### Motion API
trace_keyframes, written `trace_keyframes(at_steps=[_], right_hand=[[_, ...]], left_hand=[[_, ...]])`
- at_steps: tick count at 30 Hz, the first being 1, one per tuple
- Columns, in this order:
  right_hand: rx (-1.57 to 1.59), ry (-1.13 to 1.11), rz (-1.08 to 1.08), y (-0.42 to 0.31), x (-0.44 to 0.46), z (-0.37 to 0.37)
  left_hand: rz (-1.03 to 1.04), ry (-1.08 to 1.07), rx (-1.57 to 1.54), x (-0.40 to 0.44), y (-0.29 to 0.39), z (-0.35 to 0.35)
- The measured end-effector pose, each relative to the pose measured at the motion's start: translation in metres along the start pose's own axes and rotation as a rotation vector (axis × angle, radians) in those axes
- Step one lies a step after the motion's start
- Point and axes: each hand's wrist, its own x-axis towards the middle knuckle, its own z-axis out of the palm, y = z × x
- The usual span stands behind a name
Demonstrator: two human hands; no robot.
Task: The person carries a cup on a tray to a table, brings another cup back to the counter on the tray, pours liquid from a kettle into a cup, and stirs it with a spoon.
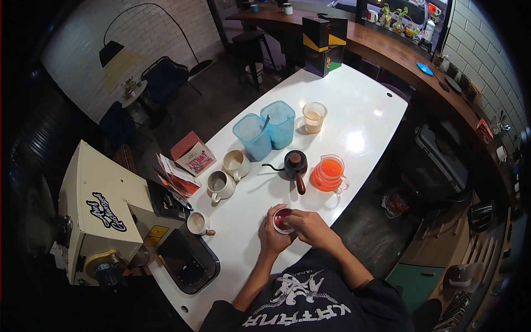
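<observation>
My left hand (272,238) is wrapped around a small white cup (276,225) with dark red inside, near the front edge of the white table. Over the same cup, my right hand (311,227) is closed, its fingertips at the opening; what they pinch, if anything, is hidden. Beyond my hands stands a black gooseneck kettle (296,164) with a wooden handle. To its right is a glass server (330,174) of orange-red liquid.
Two mugs, a beige mug (237,165) and a grey-white mug (220,187), stand left, near a smaller cup (197,223). Blue containers (255,136) and a clear beaker (315,118) are farther back. A cream coffee grinder (105,205) occupies the left end; black boxes (323,47) stand at the far end.
</observation>
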Motion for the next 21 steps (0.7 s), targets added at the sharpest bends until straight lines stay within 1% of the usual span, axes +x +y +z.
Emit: trace_keyframes(at_steps=[4, 7, 9, 13, 15, 16, 18, 21], right_hand=[[0.062, 0.078, -0.038, -0.001, 0.007, 0.003], [-0.007, 0.093, 0.014, -0.006, 0.011, -0.005], [-0.109, 0.096, 0.074, -0.005, 0.009, -0.009], [-0.162, 0.042, 0.078, -0.003, 0.002, -0.012], [-0.071, -0.015, 0.003, 0.0, 0.0, -0.009], [-0.072, -0.017, 0.001, 0.0, 0.0, -0.006], [0.018, 0.002, -0.041, 0.001, 0.003, 0.003], [0.043, 0.037, -0.062, 0.004, 0.009, 0.009]], left_hand=[[0.031, 0.015, -0.025, 0.001, 0.003, -0.001], [-0.011, 0.018, -0.006, 0.001, 0.008, -0.003], [-0.012, 0.021, -0.001, 0.001, 0.003, -0.002], [-0.015, 0.016, -0.002, 0.001, 0.003, -0.001], [-0.016, 0.011, 0.009, 0.001, 0.008, -0.003], [-0.018, 0.005, 0.02, 0.001, 0.009, -0.004], [-0.026, 0.006, 0.034, 0.001, 0.008, -0.004], [-0.017, 0.011, 0.017, 0.0, 0.004, -0.003]])
